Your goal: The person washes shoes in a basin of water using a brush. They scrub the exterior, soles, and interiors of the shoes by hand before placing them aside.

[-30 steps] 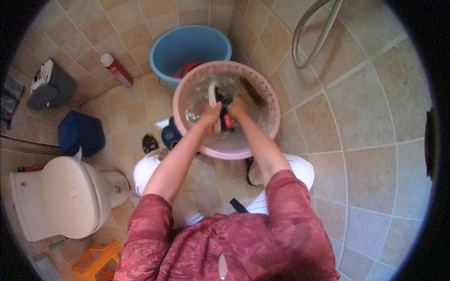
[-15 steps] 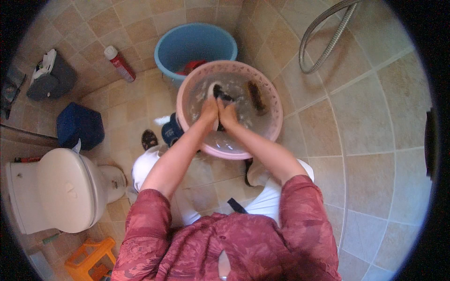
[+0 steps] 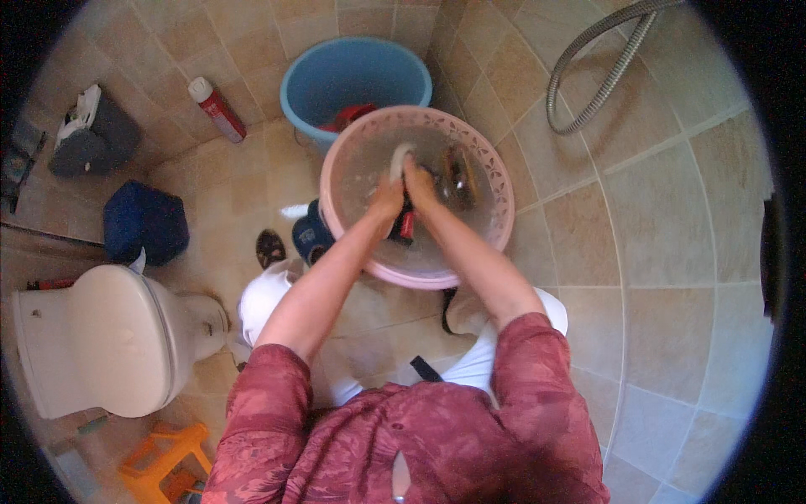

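Note:
In the pink basin (image 3: pixel 333 210), filled with cloudy water, my two hands are close together on what looks like a dark shoe with a pale edge (image 3: pixel 401 154). My left hand (image 3: pixel 386 200) grips its left side. Against its right side my right hand (image 3: pixel 419 182) is closed, with the fingers partly hidden. A dark part with a red patch (image 3: pixel 407 225) shows below the hands, between the wrists. To the right in the water lies another dark brown thing (image 3: pixel 460 175), perhaps a second shoe.
Behind the basin stands a blue tub (image 3: pixel 357 63) with something red inside. Leftward are a red spray can (image 3: pixel 220 113), a grey bin (image 3: pixel 96 144), a dark blue container (image 3: pixel 144 223) and a toilet (image 3: pixel 126 344). An orange stool (image 3: pixel 164 462) stands lower left; a shower hose (image 3: pixel 588 113) hangs upper right.
The held shoe has turned between my hands, so its pale edge now points away and a red patch shows near my wrists. My right hand has shifted slightly farther away.

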A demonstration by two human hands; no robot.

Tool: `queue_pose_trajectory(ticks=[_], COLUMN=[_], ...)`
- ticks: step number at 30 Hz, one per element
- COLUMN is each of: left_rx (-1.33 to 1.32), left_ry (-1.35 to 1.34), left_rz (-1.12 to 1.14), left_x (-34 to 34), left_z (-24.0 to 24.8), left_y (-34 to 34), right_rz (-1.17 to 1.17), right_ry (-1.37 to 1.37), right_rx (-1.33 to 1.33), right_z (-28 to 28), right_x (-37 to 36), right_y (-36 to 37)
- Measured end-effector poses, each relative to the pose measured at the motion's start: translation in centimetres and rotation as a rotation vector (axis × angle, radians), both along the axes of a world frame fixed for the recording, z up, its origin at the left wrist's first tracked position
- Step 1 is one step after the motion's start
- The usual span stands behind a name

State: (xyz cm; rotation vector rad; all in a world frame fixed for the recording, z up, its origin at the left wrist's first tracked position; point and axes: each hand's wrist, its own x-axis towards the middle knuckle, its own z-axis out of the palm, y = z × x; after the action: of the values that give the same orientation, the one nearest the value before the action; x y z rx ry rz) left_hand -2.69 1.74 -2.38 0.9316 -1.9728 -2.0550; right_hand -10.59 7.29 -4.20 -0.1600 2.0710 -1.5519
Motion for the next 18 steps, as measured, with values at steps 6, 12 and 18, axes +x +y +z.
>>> queue_pose_trajectory(ticks=[6, 12, 18], left_rx=[-0.188, -0.318, -0.221], left_ry=[0.14, -0.056, -0.098], left_rz=[-0.078, -0.043, -0.081], left_x=[0.1, -0.3, -1.2], left_z=[0.1, -3.2, -3.4], left_y=[0.3, -2.1, -0.5], right_rz=[0.228, 0.156, 0.235], right_ry=[0.195, 0.255, 0.16], right_rx=[0.261, 0.355, 0.411], right_z=[1.4, -1.1, 0.2], right_x=[-1.1, -3.0, -5.7], right_y=[0.0, -3.4, -1.6])
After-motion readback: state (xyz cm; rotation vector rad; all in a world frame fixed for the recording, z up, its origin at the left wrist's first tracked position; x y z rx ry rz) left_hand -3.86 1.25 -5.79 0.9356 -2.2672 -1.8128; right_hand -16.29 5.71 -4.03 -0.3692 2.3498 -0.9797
